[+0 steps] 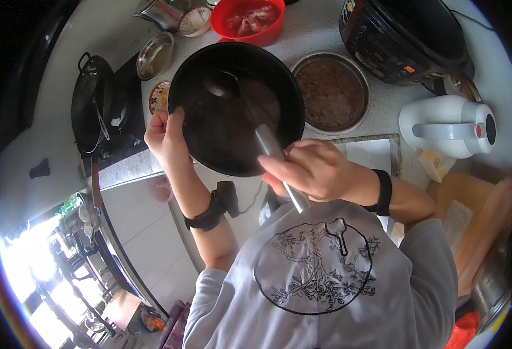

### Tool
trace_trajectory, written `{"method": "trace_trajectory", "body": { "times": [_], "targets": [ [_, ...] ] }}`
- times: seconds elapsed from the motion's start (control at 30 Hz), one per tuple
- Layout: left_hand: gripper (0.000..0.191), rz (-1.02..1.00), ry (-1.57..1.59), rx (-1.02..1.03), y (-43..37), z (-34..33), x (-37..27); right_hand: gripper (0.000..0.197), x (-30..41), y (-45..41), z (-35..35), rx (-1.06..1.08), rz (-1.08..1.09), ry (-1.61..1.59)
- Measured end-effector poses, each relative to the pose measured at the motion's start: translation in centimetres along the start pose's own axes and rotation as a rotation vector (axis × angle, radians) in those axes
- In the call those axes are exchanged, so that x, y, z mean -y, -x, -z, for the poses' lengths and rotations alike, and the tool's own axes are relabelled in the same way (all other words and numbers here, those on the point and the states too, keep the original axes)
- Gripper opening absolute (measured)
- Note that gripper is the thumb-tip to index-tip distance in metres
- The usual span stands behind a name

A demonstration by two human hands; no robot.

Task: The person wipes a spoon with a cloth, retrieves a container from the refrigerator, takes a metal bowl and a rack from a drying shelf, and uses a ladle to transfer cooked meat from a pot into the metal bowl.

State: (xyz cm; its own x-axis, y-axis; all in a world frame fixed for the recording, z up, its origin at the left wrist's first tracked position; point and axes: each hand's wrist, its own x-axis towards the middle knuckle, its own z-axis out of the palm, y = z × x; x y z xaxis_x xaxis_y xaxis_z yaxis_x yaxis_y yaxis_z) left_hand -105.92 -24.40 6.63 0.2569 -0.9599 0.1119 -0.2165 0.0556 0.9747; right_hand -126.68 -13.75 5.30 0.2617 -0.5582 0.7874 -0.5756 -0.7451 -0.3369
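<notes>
In front of me is a deep black pot (238,144), its inside dark, with a brownish patch low on the wall. My left hand (169,135) pinches the pot's left rim between thumb and fingers. A metal ladle (270,141) with a grey handle is gripped in my right hand (310,170), beside the pot's lower right rim; the ladle's bowl lies inside the pot. Right of the pot stands a round metal pan (332,91) of brown, moist-looking food. Behind the pot, a red plastic bowl (247,22) holds pale pieces in reddish liquid.
A wok (92,100) sits on the black stove at left. Near it are a metal bowl (155,56) and a small patterned dish (159,97). At right stand a black electric cooker (395,48) and a white jug (448,126), with a wooden box (478,218) below.
</notes>
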Motion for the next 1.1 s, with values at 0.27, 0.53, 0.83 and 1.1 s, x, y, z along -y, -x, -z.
{"method": "trace_trajectory", "body": {
  "times": [0.27, 0.53, 0.83, 1.1],
  "targets": [
    [0.033, -0.001, 0.031, 0.019, 0.2, 0.2, 0.2, 0.029, 0.6, 1.0, 0.0, 0.185, 0.231, 0.078],
    [0.034, -0.017, 0.055, 0.042, -0.1, 0.3, 0.1, 0.023, 0.1, 0.8, 4.3, 0.315, 0.147, -0.151],
    [0.032, 0.002, 0.092, 0.064, -0.4, 0.7, 0.5, 0.026, -0.2, 0.7, 9.4, 0.698, -0.252, -0.461],
    [0.031, 0.004, 0.064, 0.098, -1.2, 1.5, 0.9, 0.023, -3.1, -0.4, 10.0, 0.717, -0.491, -0.778]
  ]
}}
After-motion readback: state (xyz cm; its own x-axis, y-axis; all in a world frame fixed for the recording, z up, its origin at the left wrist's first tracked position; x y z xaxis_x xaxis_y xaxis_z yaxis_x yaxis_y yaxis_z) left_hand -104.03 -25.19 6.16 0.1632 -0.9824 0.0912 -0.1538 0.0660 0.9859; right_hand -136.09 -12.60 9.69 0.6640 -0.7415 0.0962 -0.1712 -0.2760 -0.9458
